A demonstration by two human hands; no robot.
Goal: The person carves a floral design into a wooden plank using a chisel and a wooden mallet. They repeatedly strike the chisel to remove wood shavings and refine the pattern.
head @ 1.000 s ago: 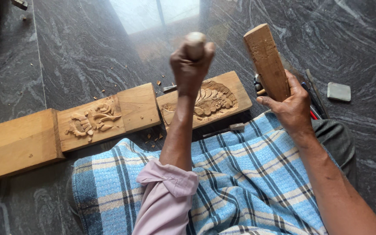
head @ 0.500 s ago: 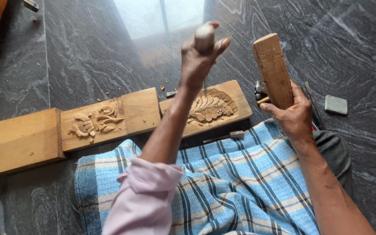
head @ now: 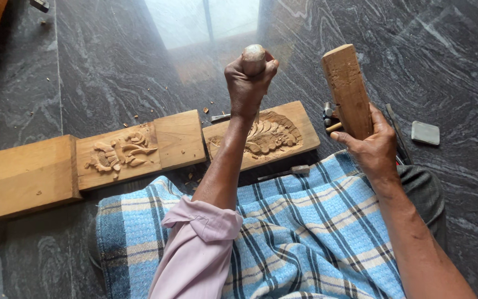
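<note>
My left hand [head: 248,83] grips a chisel by its rounded wooden handle [head: 253,57], held upright over a small wooden panel [head: 300,119] carved with a leaf pattern. The blade is mostly hidden behind my wrist. My right hand [head: 373,145] holds a rectangular wooden mallet block [head: 347,88] raised upright, to the right of the panel and apart from the chisel. A longer wooden plank [head: 29,174] with a carved flower relief [head: 119,155] lies to the left on the dark stone floor.
A blue checked cloth [head: 283,243] covers my lap below the panels. Several other tools [head: 329,113] lie behind the mallet. A loose chisel [head: 283,173] rests by the cloth. A small grey sharpening stone [head: 425,133] sits at the right. Wood chips dot the floor.
The view has shifted slightly. My left hand and the chisel have settled lower over the leaf carving, and the mallet stays raised in my right hand.
</note>
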